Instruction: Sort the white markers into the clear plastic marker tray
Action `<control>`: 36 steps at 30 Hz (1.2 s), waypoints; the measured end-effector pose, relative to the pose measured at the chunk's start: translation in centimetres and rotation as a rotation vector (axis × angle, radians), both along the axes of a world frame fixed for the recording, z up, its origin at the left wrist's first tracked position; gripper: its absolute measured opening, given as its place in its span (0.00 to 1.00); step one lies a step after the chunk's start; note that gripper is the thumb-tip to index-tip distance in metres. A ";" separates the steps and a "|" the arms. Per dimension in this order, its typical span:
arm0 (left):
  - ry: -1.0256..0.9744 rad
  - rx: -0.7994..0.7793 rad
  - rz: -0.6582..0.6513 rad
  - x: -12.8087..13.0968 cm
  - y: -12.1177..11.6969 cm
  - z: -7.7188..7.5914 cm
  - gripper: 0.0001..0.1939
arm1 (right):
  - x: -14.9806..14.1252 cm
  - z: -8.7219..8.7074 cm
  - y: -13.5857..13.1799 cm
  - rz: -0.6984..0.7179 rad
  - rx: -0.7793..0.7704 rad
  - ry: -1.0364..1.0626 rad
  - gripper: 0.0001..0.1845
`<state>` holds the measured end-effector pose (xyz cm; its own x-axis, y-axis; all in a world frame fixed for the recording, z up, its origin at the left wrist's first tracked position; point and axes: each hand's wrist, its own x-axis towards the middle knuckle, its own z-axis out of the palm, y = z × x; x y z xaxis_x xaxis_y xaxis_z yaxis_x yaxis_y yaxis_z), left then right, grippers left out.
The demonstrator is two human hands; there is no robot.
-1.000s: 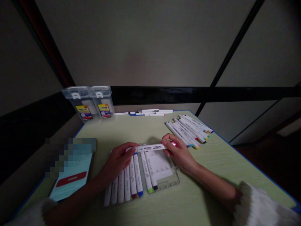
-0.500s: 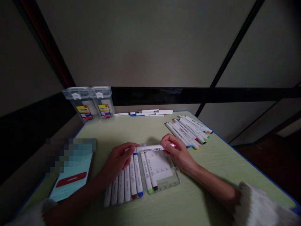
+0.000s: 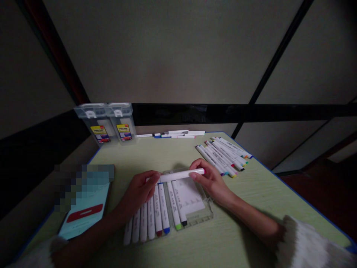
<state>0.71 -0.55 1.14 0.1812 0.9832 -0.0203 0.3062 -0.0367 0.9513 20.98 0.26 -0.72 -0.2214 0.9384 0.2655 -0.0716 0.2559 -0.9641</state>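
Between my two hands lies a white marker (image 3: 178,175) with a pink end at the right, held level. My left hand (image 3: 142,188) pinches its left end, and my right hand (image 3: 208,180) grips it near the pink end. Just below it on the table is an open clear plastic case (image 3: 208,215). Several white markers (image 3: 150,219) lie side by side in its left part, among them ones with blue and dark red tips. Two more, a green-tipped marker (image 3: 174,208) and a black-tipped marker (image 3: 180,204), lie in the right part beside a white sheet (image 3: 191,195).
Two clear lidded marker boxes (image 3: 111,126) stand at the back left. Loose markers (image 3: 182,134) lie along the back edge, and a bunch of markers (image 3: 223,154) is at the right. A phone or tablet (image 3: 87,208) with a lit screen rests at the left.
The marker has been rolled, so its printed side no longer faces me. The right fingers have shifted on it slightly, uncovering more of the right end.
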 end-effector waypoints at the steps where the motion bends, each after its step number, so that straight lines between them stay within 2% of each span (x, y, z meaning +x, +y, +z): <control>1: -0.002 -0.005 0.005 0.0 0.0 -0.1 0.16 | 0.0 0.0 0.0 -0.003 -0.006 0.009 0.07; 5: -0.002 -0.037 0.030 -0.1 0.0 -0.4 0.19 | -0.2 -0.3 0.2 0.006 -0.077 0.038 0.11; 12: 0.023 -0.002 -0.025 -0.3 0.2 -0.4 0.20 | -0.2 -0.4 0.4 0.020 -0.112 0.065 0.22; 16: 0.017 0.020 -0.072 -0.3 0.3 -0.3 0.18 | -0.2 -0.3 0.3 0.003 -0.116 0.049 0.23; 28: 0.051 0.022 -0.079 -0.3 0.2 -0.1 0.15 | -0.3 -0.1 0.4 -0.046 -0.200 0.067 0.23; 36: 0.117 0.112 -0.065 -0.4 0.2 -0.3 0.11 | -0.3 0.0 0.4 -0.042 -0.244 0.109 0.22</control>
<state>0.32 -0.34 0.87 0.2478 0.9667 0.0645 0.4079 -0.1645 0.8981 20.68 0.68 -0.69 -0.1634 0.9853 0.0506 -0.1727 0.0219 -0.9847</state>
